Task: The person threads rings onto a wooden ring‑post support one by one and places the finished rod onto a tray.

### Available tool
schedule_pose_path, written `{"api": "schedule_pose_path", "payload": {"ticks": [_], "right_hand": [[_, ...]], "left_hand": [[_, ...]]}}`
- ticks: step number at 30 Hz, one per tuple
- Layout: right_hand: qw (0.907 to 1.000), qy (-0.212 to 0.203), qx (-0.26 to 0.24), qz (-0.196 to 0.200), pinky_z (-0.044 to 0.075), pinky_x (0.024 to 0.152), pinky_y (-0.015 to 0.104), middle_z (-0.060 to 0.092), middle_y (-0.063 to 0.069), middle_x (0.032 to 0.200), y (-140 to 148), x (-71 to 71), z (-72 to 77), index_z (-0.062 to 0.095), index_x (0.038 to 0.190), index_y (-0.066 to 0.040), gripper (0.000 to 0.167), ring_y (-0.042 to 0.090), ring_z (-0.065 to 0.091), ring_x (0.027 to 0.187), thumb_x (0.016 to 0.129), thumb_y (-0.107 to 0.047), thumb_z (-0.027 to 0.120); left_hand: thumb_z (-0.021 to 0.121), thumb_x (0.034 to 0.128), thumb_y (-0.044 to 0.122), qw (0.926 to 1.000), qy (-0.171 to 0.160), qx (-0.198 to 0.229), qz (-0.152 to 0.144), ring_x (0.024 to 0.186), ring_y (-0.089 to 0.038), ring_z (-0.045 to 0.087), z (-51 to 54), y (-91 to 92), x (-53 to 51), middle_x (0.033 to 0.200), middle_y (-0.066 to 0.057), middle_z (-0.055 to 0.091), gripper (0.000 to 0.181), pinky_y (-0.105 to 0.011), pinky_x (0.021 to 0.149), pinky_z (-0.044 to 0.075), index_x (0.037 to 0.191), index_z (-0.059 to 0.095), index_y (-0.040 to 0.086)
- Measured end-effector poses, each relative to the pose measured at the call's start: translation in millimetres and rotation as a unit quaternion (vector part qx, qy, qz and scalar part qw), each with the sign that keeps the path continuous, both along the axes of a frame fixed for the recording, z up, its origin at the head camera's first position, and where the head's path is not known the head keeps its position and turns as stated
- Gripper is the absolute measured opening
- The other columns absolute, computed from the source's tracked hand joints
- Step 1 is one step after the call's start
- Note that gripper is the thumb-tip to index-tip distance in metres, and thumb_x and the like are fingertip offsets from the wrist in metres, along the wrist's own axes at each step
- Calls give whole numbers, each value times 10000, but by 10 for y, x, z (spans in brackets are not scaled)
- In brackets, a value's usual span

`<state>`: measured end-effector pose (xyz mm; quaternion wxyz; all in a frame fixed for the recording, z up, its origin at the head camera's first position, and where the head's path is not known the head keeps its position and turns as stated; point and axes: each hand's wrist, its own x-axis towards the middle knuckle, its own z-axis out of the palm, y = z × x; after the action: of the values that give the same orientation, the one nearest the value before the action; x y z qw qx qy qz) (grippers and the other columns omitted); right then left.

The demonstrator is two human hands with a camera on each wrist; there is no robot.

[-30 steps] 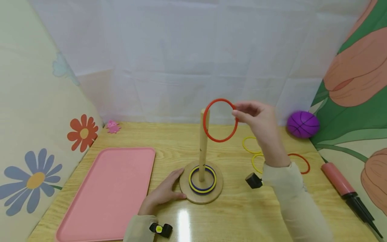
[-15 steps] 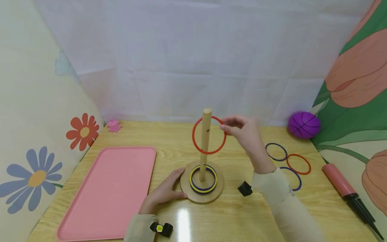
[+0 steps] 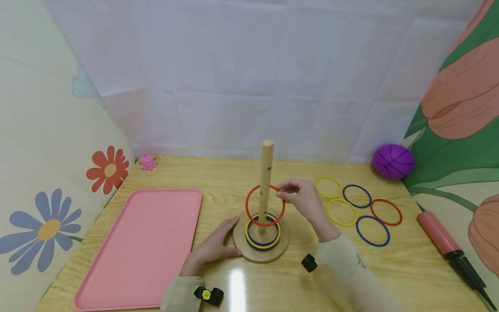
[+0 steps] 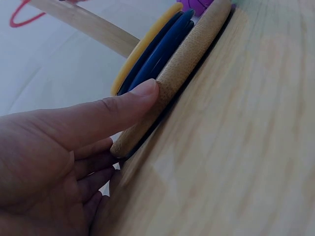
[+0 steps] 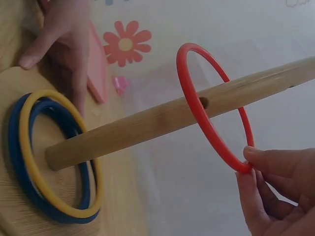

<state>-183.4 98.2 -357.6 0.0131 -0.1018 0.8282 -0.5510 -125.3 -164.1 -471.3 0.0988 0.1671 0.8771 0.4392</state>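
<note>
A creased white sheet [image 3: 234, 82] hangs behind the far edge of the wooden table [image 3: 222, 177]. The left wall [image 3: 43, 117] has red and blue flowers [image 3: 110, 170], the right wall [image 3: 471, 147] big pink ones [image 3: 468, 82]. Light [image 3: 237, 288] gleams on the table.

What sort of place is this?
Likely an indoor play corner or a staged tabletop set; can't tell which. Evidence: a wooden ring-toss stand with a red ring around it, a purple basketball, and a floral-print backdrop.

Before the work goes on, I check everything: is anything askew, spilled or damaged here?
Nothing stands out. The peg stands upright, with only small dark marks; the red ring around it tilts, but the right hand pinches it. No spill or break shows.
</note>
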Motion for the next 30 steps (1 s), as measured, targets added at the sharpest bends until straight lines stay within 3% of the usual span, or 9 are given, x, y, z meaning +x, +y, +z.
{"api": "schedule_pose_path", "payload": {"ticks": [7, 14, 30], "right_hand": [[9977, -66, 651, 168, 554, 604, 199, 734, 154, 860, -34, -24, -335, 732, 932, 18, 123, 74, 656, 722, 813, -9, 742], [9905, 26, 1282, 492, 527, 583, 173, 729, 117, 811, -71, -29, -562, 738, 888, 1, 90, 73, 630, 686, 799, 1, 742], [9871, -110, 1538, 437, 519, 564, 172, 729, 103, 792, -144, -45, -645, 736, 864, -1, 89, 105, 642, 672, 779, 1, 764]], "left_hand": [[829, 750, 222, 10000, -38, -17, -6, 1449, -415, 249, -8, -1, -3, 1554, -232, 292, 958, -570, 1201, 189, 1509, 286, 4], [837, 741, 223, 10000, -9, -10, -5, 1446, -423, 249, -8, -12, -3, 1550, -241, 296, 969, -579, 1196, 192, 1505, 287, -8], [832, 750, 229, 9999, -117, -3, 15, 1450, -436, 229, 15, -11, 4, 1560, -245, 272, 973, -588, 1196, 181, 1512, 273, -3]]}}
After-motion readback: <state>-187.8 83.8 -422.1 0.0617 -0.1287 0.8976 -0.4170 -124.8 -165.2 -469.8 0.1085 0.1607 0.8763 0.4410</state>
